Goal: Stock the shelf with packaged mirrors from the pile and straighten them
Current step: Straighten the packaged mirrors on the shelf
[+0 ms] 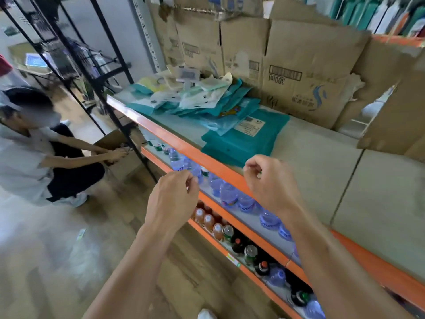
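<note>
Stock position, top shelf [317, 162], orange front edge, pale boards.

1. Pile of packaged mirrors [184, 97]: loose heap of white, pale green and teal packets at the far left end of the shelf, spread from near the front edge back to the cardboard. The packets overlap at mixed angles and none stands upright. Contents cannot be made out through the wrapping.
2. Teal flat packs [241, 141]: a low stack with a printed label on top, lying just right of the pile and reaching the front edge.
3. Cardboard [305, 65]: opened cartons propped along the back edge of the shelf. A further carton flap leans in at the right end.
4. Your left hand [174, 194]: raised in front of the shelf, below its front edge, fingers curled in toward the thumb, nothing visible in the grip.
5. Your right hand [269, 180]: level with the front edge, just before the teal flat packs but not touching them. Its fingers are curled narrow, thumb near the forefinger, and it holds nothing that you can see.
6. Water bottles [228, 192]: a row on the tier beneath, blue caps and labels.
7. Drink bottles [208, 221]: orange and dark bottles on the tier lower still.
8. Second person [25, 162]: crouched on the floor [57, 249] off the shelf's left end, both hands at a brown box [115, 140].
9. Black rack [76, 51]: stands beyond the left end.
</note>
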